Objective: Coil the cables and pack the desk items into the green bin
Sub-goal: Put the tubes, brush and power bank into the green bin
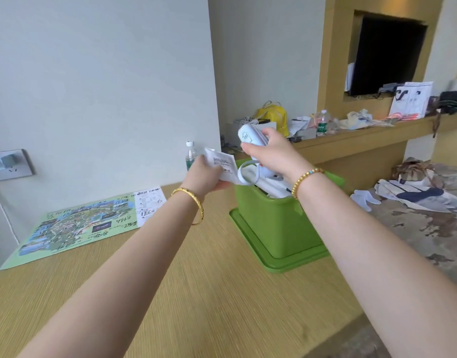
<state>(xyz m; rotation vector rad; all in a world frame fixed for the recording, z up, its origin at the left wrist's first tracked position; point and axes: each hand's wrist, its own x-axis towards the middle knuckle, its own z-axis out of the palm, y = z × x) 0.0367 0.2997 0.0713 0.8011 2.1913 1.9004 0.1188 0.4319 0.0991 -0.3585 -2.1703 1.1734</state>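
Note:
A green bin stands on its green lid at the right part of the wooden desk. White items fill its top. My right hand grips a pale blue oblong device above the bin's far rim, and a pale strap loop hangs from it. My left hand pinches a white printed packet just left of the bin's rim.
A green map sheet lies on the desk's left part. A small water bottle stands by the wall behind my left hand. A wall socket with a charger sits at the left. A cluttered shelf runs behind.

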